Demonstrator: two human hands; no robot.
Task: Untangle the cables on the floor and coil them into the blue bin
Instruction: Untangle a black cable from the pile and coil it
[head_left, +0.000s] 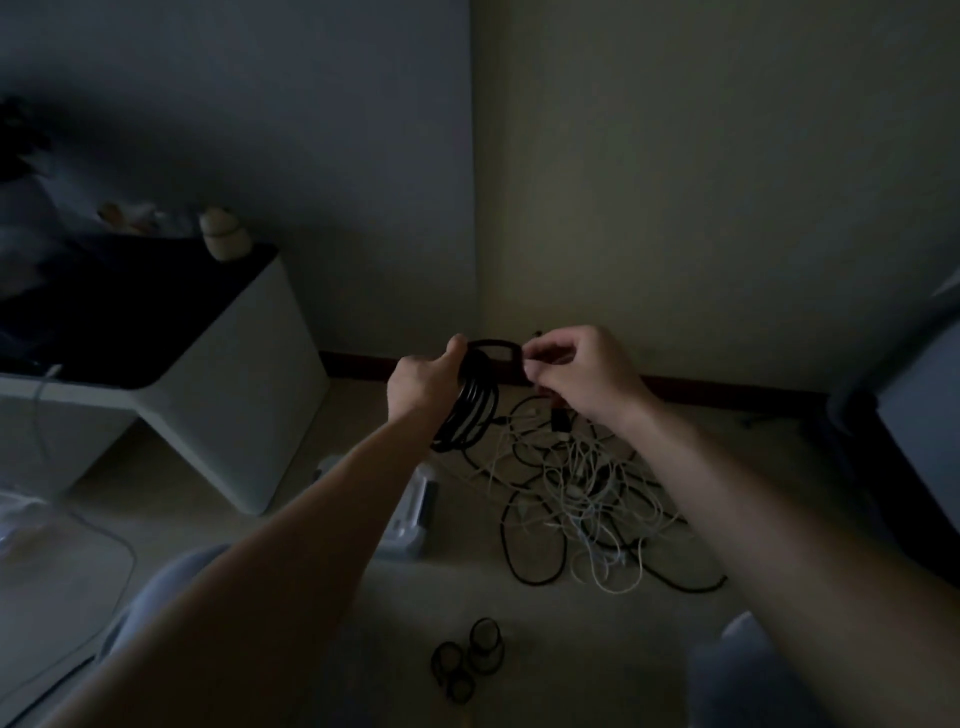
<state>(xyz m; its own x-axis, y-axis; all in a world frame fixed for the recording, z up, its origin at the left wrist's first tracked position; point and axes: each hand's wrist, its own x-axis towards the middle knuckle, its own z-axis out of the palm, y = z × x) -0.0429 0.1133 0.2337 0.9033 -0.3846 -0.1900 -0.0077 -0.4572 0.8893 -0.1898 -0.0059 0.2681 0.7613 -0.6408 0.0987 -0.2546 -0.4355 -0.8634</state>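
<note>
The left hand (423, 379) is gripping a coiled black cable (470, 410), holding it above the floor (426, 597) near the wall (675, 208). The right hand (576, 374) is pinching the coil's top loop. Beneath them, a tangle of white and black cables (582, 493) is lying on the floor, and small black coils (467, 660) are sitting nearer the person.

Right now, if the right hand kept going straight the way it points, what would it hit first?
The right hand would most likely meet the black cable coil, whose top loop it pinches, then the left hand gripping that coil. Depth is hard to judge in this dim picture.
</note>
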